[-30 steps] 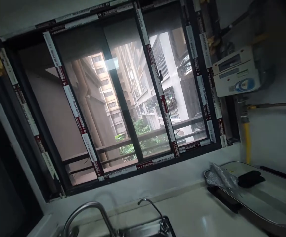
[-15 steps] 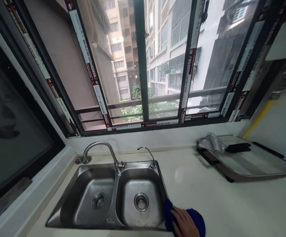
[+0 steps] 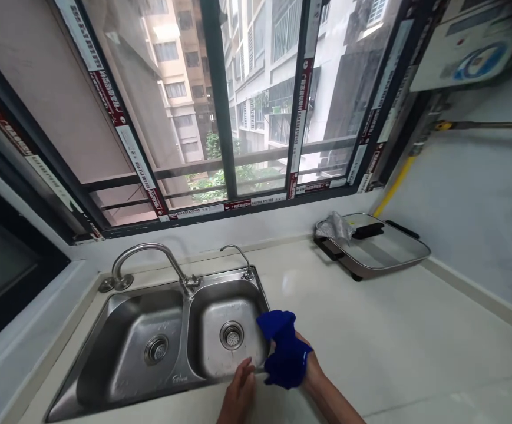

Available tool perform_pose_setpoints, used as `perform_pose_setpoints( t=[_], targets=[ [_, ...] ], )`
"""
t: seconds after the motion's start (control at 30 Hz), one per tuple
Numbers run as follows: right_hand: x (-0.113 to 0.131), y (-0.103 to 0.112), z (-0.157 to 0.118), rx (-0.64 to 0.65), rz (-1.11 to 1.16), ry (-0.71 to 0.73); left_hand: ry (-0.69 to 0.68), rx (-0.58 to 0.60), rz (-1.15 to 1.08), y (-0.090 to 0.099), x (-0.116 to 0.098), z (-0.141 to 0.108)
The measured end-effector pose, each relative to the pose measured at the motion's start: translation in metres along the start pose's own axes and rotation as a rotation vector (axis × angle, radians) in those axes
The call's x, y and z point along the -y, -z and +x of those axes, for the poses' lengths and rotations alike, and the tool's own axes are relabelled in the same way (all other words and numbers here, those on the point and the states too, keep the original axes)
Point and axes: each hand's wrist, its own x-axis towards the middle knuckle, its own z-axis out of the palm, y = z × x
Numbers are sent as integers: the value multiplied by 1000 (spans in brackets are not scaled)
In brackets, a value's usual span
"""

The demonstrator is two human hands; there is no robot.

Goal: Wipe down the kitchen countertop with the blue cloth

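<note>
Here, nearest, are two hands: the left hand [image 3: 239, 384] is loosely curled, whether its fingertips meet I cannot tell; the right hand [image 3: 311, 364] clamps one crumpled blue cloth [image 3: 286, 356] beside the sink [image 3: 184, 353], long axis slanting, upper end toward it. Beyond stand two faucets [image 3: 144, 246] and one lidded pan [image 3: 382, 254].

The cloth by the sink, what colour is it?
Deep blue cloth, best seen in the head view.

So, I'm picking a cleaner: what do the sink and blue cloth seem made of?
Sink: probably stainless steel, satin finish, judging by its grey metallic sheen and soft reflections.
Blue cloth: some soft, matte fabric, as its folds suggest; cotton or microfibre, I can't tell.
</note>
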Motion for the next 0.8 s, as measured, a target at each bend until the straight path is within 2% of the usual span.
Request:
perform_pose_setpoints(
  t=[0.1,0.17,0.23,0.3,0.37,0.47,0.57,0.67,0.73,0.8],
  targets=[
    [3,-24,-17,-25,130,-119,-31,106,-119,-11,-15,5],
    [4,-35,-26,52,127,-233,-85,154,-157,-16,-20,7],
    [2,-41,-31,103,66,-266,-116,153,-94,-22,-18,9],
    [-2,-43,-34,60,-43,-201,-124,82,44,-29,-14,10],
    [-5,-43,-34,-48,-174,-108,-120,-28,147,-34,-10,12],
    [-4,-43,-31,-146,-333,-41,-90,-127,142,-35,-16,13],
    [6,-44,-28,-80,-396,-31,-74,-135,125,-25,-33,10],
    [20,-39,-22,-39,-425,70,-82,-162,149,-7,-45,5],
    [27,-32,-17,-99,-396,123,-60,-221,128,8,-45,2],
    [30,-25,-12,-160,-299,111,7,-319,69,22,-41,1]
  ],
)
